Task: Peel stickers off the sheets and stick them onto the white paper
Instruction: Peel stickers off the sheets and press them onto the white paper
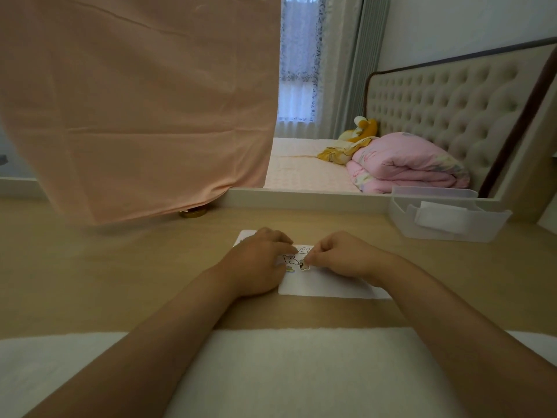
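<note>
Head view.
- Wooden table (120, 282): open surface to the left. A hanging pink cloth (135, 101) bounds the far left and a clear plastic bin (446, 224) the far right.
- White paper (325, 286): lies flat at table centre, its near edge free.
- Sticker sheet (291, 258): printed with bear outlines, lettering too small to tell. It lies between the hands.
- Left hand (259, 260): rests on the sheet, fingers laid forward.
- Right hand (340, 254): fingers curled, fingertips pinching a small sticker (304, 265) just above the paper's far-left corner.

No legible text anywhere
</note>
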`<state>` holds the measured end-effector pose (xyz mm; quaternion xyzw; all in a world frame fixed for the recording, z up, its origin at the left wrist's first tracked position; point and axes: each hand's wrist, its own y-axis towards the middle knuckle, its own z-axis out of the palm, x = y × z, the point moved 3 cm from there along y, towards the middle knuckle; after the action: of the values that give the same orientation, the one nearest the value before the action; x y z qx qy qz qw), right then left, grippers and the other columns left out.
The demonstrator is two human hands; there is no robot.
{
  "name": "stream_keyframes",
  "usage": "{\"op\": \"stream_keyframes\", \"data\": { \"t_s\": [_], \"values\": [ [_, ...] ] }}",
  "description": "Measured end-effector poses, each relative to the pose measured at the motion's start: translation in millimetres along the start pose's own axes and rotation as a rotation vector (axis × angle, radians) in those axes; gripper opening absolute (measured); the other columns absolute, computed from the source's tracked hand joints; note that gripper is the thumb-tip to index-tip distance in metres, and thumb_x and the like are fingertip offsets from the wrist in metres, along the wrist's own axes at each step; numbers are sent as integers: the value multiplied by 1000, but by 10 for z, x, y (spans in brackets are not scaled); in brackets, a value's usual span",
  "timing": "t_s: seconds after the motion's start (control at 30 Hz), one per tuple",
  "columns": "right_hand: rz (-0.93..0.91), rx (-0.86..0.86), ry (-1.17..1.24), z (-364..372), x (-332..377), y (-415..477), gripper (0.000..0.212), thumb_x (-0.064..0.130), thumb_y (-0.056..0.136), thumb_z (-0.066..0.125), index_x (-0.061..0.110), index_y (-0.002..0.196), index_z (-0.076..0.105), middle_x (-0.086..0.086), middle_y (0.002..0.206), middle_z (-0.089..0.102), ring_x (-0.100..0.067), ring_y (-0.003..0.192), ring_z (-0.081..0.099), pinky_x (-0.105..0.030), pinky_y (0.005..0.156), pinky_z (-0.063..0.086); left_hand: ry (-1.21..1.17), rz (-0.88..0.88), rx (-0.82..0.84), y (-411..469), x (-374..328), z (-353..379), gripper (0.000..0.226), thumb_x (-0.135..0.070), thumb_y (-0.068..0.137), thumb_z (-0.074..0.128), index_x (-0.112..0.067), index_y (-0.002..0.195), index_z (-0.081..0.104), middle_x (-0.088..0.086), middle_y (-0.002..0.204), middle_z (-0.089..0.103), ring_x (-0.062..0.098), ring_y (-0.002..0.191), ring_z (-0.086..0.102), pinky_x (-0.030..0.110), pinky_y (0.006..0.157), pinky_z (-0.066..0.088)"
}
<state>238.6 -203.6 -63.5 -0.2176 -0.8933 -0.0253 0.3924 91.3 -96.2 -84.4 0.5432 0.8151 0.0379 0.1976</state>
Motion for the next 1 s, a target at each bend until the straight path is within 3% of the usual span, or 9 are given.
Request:
{"op": "stream_keyframes", "data": {
  "t_s": [0.1,0.4,0.63,0.87,1.0],
  "values": [
    [7,9,-61,26,-16,37,29,29,88,76,20,63,65,8,56,52,-7,51,43,-22,54,37,-44,-19,21,-31,43,76,40,-18,96,50,-28,133,62,-14,138,54,9,131,39,36,111,37],
    [-36,-44,-149,88,3,52,28,28,89,74,21,63,68,5,58,55,-6,53,45,-23,55,39,-91,-30,29,-36,90,123,41,-20,96,51,-30,135,60,-16,140,52,8,133,36,32,112,31],
    [-32,-82,-201,123,-33,90,17,36,82,80,20,79,79,-1,85,76,-9,75,64,-28,73,54,-89,-28,22,-44,89,129,40,-20,97,50,-29,135,59,-15,141,52,9,134,35,28,108,29],
    [-34,-152,-301,130,-38,126,14,41,76,83,32,75,73,14,74,58,-7,75,57,-30,74,51,-81,-37,30,-44,73,133,42,-20,95,50,-27,136,58,-11,138,52,11,132,37,29,107,32],
    [-26,-215,-285,119,-67,86,36,49,71,84,39,97,62,15,90,58,-11,91,60,-33,83,51,-67,-56,12,-64,57,137,42,-23,96,51,-26,137,56,-8,138,53,14,132,39,33,110,33]
  ]
}}
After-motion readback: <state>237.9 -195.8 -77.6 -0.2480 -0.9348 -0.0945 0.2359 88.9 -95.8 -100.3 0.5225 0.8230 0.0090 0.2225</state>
